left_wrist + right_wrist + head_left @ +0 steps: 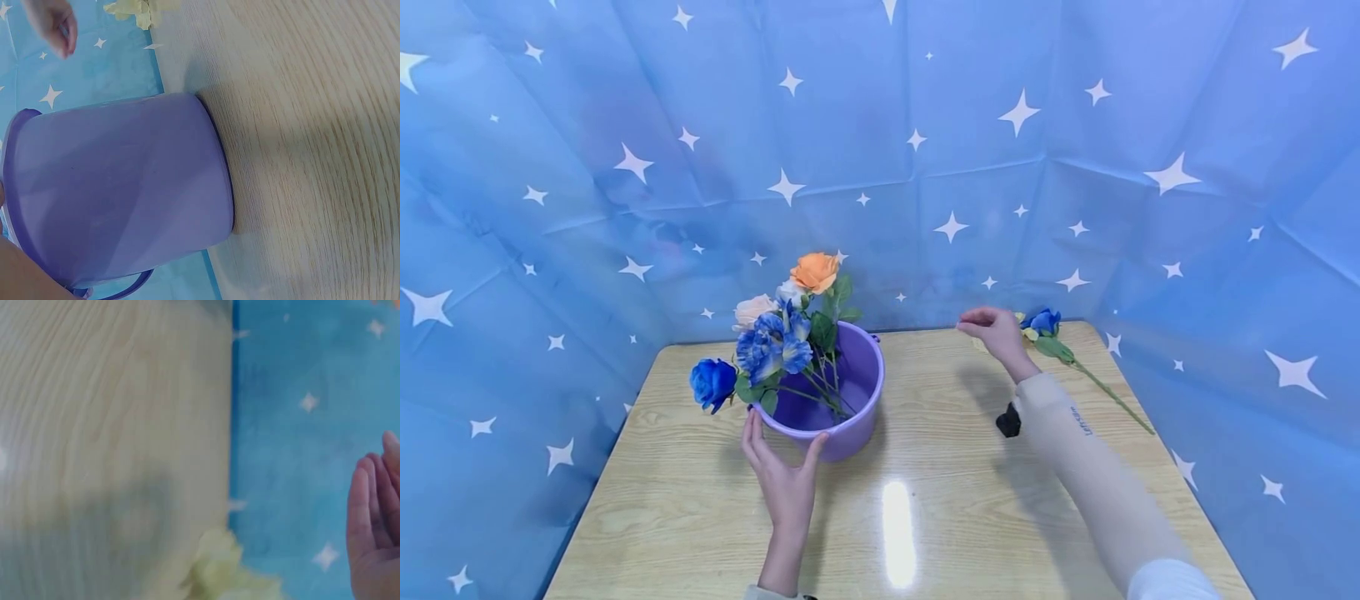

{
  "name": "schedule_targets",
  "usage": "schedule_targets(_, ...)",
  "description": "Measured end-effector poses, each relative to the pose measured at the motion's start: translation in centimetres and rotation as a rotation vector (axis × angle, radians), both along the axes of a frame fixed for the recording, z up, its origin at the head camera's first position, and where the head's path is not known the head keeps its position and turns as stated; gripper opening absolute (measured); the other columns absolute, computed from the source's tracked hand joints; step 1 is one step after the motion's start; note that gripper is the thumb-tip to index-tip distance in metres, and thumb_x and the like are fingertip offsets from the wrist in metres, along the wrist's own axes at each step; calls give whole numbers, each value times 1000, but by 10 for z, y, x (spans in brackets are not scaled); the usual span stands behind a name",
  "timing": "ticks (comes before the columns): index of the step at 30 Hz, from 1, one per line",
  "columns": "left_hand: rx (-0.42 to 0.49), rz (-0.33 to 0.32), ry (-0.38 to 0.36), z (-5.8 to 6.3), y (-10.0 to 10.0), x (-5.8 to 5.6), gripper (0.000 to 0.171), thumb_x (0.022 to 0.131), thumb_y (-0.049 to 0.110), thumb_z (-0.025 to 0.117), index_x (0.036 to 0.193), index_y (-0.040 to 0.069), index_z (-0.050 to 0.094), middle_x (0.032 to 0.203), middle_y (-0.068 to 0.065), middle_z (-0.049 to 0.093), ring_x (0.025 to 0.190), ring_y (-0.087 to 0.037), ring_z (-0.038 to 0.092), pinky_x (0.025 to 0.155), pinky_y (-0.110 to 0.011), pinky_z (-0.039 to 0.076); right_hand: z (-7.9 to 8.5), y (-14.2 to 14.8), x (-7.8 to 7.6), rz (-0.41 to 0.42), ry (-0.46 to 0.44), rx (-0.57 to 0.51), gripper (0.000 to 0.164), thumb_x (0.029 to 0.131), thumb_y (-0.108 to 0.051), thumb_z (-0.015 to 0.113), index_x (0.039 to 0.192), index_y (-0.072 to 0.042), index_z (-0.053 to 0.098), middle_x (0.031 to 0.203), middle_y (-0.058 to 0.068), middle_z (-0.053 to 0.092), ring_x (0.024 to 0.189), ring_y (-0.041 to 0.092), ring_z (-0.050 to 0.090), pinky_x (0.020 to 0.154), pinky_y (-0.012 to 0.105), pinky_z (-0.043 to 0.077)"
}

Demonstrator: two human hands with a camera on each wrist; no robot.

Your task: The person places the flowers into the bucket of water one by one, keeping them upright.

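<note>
A purple bucket (853,433) stands upright on the table, seen from the side in the left wrist view. Artificial flowers lean in it: an orange rose (815,272), a pale pink rose (754,311), a white one and blue blooms (763,346), with a blue rose (712,383) hanging over the left rim. My left hand (784,483) holds the bucket's near rim, thumb and fingers spread along it. My right hand (996,333) is raised above the table's back, its fingers lightly bent with nothing between them. Beside it lie a blue rose (1045,322) and a yellow flower (219,569).
The wooden table (940,517) meets a blue star-printed cloth (970,167) behind and at both sides. The long green stem (1112,396) of the lying rose points to the table's right edge. A black wrist camera (1009,421) sits on the right sleeve.
</note>
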State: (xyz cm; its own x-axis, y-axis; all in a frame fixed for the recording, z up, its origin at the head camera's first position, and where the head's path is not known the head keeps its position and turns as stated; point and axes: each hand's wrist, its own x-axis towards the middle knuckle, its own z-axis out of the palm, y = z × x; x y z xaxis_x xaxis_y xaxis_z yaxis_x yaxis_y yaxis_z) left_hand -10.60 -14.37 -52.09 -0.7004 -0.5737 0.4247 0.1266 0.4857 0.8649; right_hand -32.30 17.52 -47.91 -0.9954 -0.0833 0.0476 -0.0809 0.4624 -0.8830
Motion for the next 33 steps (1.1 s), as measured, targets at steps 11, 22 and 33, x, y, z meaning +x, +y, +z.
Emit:
schedule_targets(11,13,2,1,0,1,1,109,71,24,90,155,2,25,156,-19,28,145,-40,30,121,-61,26,-46,64,10,-126,-33,29,35,97,-23,66,121,2,68,122,23,67,86,-2,60,90,37,59)
schedule_targets(22,5,-3,3,2,1,-1,108,72,24,90,156,3,25,157,-19,28,145,-40,30,121,-61,26,-83,99,19,-212,-103,82,37,95,-22,67,124,1,67,114,17,70,81,-2,58,72,12,50)
schedule_targets(33,-1,-6,-10,2,0,0,109,71,23,90,155,1,25,156,-20,27,145,-40,30,121,-62,26,-111,115,20,-138,-163,154,35,92,-24,72,117,1,72,114,18,73,77,-5,59,72,14,51)
